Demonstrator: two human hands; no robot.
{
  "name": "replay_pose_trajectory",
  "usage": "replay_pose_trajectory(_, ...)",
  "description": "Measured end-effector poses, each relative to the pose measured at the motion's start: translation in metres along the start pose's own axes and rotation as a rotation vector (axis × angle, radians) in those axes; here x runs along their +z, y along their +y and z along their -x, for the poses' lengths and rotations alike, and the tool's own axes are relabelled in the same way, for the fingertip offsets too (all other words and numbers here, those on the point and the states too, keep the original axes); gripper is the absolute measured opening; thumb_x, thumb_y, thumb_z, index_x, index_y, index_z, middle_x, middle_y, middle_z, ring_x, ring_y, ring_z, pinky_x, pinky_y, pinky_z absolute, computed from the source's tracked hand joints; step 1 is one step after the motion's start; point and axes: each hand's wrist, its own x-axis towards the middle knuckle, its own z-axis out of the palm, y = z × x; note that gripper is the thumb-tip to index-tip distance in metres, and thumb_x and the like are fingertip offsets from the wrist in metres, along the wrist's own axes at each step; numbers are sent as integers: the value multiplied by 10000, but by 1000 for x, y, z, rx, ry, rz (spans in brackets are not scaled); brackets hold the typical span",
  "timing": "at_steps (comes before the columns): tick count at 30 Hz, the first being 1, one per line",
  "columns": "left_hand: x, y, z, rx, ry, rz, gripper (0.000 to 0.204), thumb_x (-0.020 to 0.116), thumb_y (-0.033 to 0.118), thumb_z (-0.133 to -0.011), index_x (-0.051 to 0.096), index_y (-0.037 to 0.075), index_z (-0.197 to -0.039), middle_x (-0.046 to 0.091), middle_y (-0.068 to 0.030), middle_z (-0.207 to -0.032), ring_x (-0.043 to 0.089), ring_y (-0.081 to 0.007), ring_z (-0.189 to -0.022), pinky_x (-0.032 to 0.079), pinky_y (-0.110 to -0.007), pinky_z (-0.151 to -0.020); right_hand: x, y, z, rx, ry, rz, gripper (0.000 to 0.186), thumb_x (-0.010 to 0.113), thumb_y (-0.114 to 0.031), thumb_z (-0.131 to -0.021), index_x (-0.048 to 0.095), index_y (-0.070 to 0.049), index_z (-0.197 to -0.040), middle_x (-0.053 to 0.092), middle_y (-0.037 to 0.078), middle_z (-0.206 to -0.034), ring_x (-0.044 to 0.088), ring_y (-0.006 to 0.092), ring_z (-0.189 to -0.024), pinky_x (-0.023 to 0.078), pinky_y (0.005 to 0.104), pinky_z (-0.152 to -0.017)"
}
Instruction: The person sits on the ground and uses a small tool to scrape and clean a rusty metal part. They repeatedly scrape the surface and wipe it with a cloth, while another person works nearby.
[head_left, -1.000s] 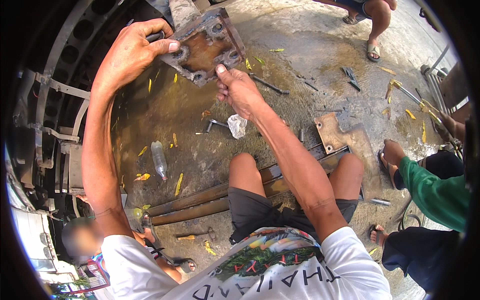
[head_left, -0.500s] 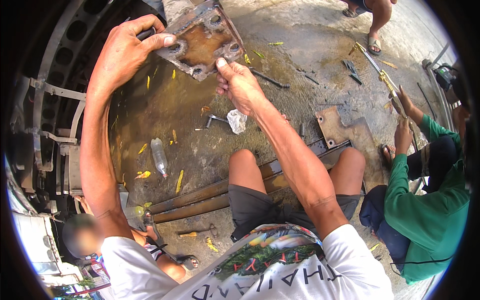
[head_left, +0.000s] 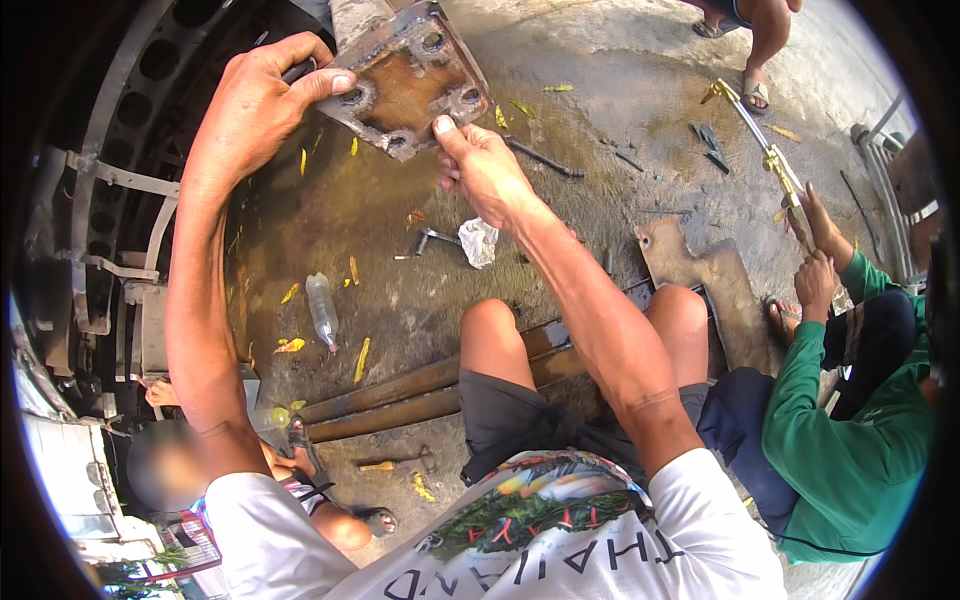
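Both my hands are closed on a rusty, scorched square metal plate (head_left: 400, 80) with holes near its corners, raised at the top of the view. My left hand (head_left: 265, 105) has its thumb on the plate's left side, its fingers curled by a dark object, partly hidden. My right hand (head_left: 485, 175) pinches the lower right edge, thumb on the face and fingers curled below. A grey metal piece (head_left: 355, 22) is behind the plate, its junction hidden. Below lie a small metal tool (head_left: 430, 238), crumpled white plastic (head_left: 480, 243) and a dark rod (head_left: 545, 160).
A vehicle frame (head_left: 110, 230) stands at left. Long steel bars (head_left: 400, 410), a cut plate (head_left: 700, 270), a bottle (head_left: 322, 310) and a hammer (head_left: 400, 464) lie around. A green-sleeved co-worker (head_left: 840, 430) holds a brass torch (head_left: 780, 170). Other people are at lower left (head_left: 325, 500) and top right (head_left: 755, 55).
The green-sleeved co-worker has come further into view at right, the torch shifting up and left in their hands. My hands and the plate have barely moved.
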Motion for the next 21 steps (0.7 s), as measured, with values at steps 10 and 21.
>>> replay_pose_trajectory(10, -1, -1, -4, -59, -44, 60, 307, 772, 292, -887, 674, 8, -947, 586, -92, -694, 522, -151, -674, 456, -357, -661, 4, 3, 4, 35, 20, -83, 294, 577, -375, -1066, 495, -127, -932, 405, -44, -745, 368, 90, -663, 401, 282, -659)
replay_pose_trajectory(21, 2, 1, 1, -31, 52, 111, 346, 797, 307, -855, 665, -2, -937, 535, -123, -634, 512, -188, -613, 443, -397, -617, 3, 13, 21, -42, 29, -221, 352, 652, -416, -1020, 509, -131, -871, 409, -54, -718, 389, 89, -654, 413, 293, -636)
